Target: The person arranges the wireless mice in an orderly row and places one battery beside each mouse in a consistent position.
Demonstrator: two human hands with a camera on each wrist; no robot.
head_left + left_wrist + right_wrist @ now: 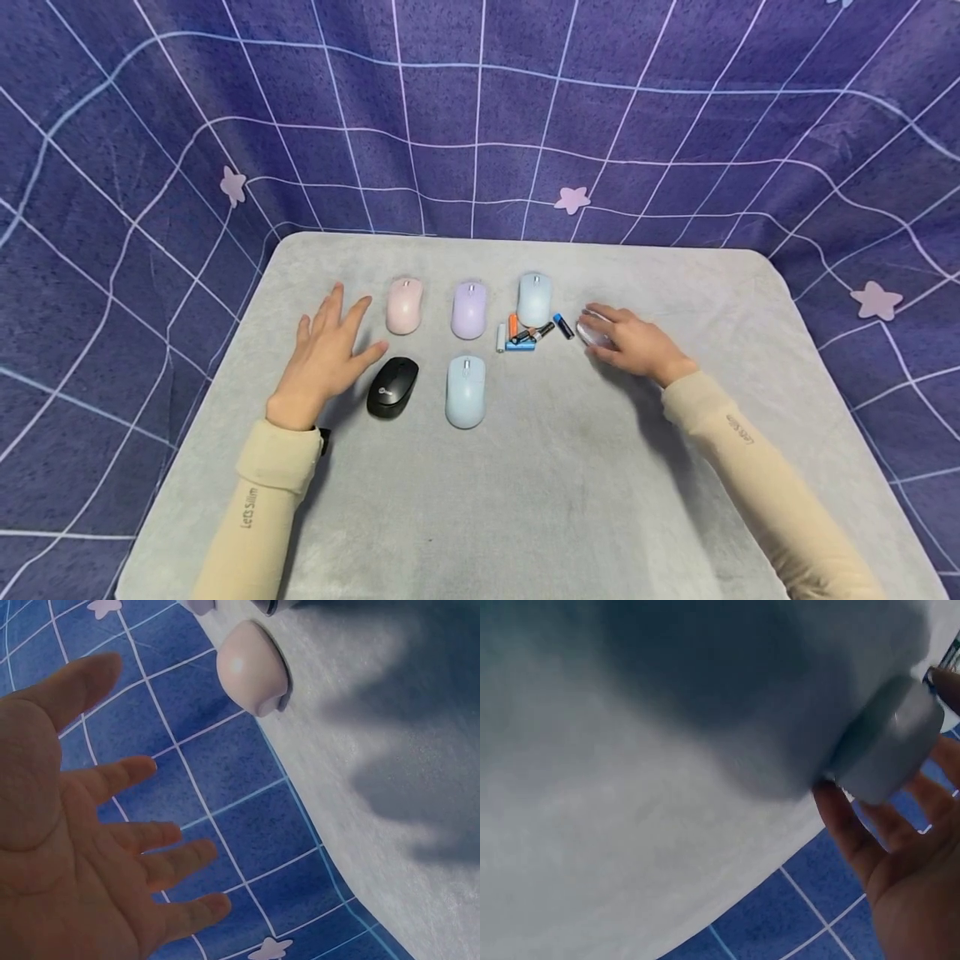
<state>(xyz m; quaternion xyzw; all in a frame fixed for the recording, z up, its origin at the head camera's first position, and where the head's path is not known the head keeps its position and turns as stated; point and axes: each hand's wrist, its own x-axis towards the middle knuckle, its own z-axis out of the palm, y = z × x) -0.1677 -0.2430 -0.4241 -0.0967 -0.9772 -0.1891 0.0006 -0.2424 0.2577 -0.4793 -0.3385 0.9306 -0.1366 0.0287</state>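
Observation:
My right hand [633,342] grips a pale grey mouse [595,331] at the right of the table. In the right wrist view, fingers lie along the sides of that mouse [891,742]. The left hand [318,358] has spread fingers and holds nothing. It is just left of the black mouse [393,388], with the pink mouse [404,306] farther up. In the left wrist view, the pink mouse [253,669] is apart from the left hand [97,825]. Left of the right hand's fingertips lies a black battery with a blue end [563,326].
A purple mouse [469,310] and a light blue mouse [535,300] stand in the back row. Nearer the front is another light blue mouse [466,392]. Several loose batteries [521,346] lie bunched together. Blue gridded cloth [480,108] surrounds the grey table [480,508].

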